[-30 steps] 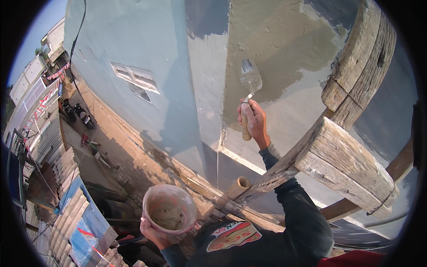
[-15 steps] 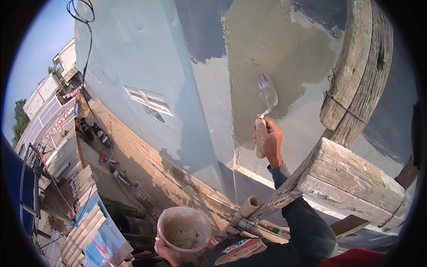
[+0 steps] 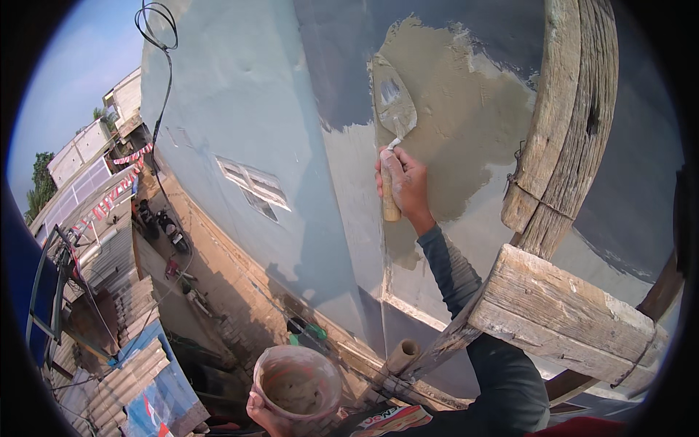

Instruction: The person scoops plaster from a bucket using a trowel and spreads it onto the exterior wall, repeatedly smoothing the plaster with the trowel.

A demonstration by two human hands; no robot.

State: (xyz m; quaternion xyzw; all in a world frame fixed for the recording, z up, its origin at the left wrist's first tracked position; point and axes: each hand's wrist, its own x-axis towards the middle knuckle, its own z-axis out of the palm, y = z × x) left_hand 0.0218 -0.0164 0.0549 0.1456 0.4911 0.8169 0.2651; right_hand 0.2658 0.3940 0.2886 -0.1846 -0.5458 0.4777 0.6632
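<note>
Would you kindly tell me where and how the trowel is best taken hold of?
The trowel is probably best gripped by its handle, coming from below in this view: the slim, rounded handle points down, away from the broad, smeared blade above. The right hand holds it there now.

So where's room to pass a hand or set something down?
The wooden block beside the right sleeve looks bare, possibly sloping; a hand might pass between the bucket and right hand. Crowded: where the slanted post crosses the sleeve.
</note>
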